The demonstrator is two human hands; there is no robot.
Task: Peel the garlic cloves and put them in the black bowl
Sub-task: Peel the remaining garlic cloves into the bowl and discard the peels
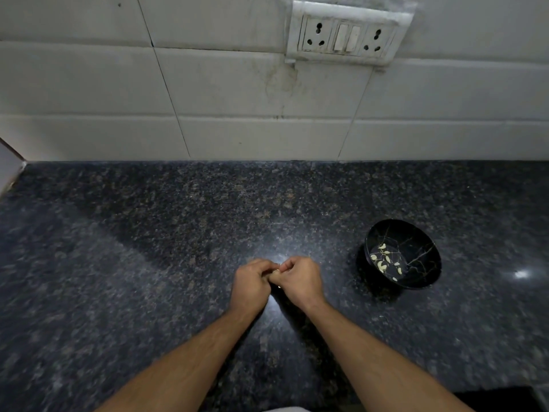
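Head view looks down on a dark speckled granite counter (148, 263) backed by a wall of white tiles (208, 84); both bare forearms reach in from the bottom edge and the 2 hands meet near the middle of the counter. The left hand (252, 282) has its fingers curled inward, and the right hand (298, 281) is curled the same way, knuckles up; the 2 hands touch at their fingertips, where a small pale piece, seemingly a garlic clove (275, 272), is pinched between them; it is mostly hidden by the fingers, so how much skin is on it cannot be told. The black bowl (416, 278), marked with thin pale veins, sits on the counter to the right of the hands and a little farther back, apart from them; inside it lie several peeled cloves (384, 258), pale yellow, gathered on the left part of its bottom. On the wall above, a white switch plate (349, 34) carries 2 sockets with 2 switches between them; a brownish stain (282, 78) marks the tile just under its left corner.
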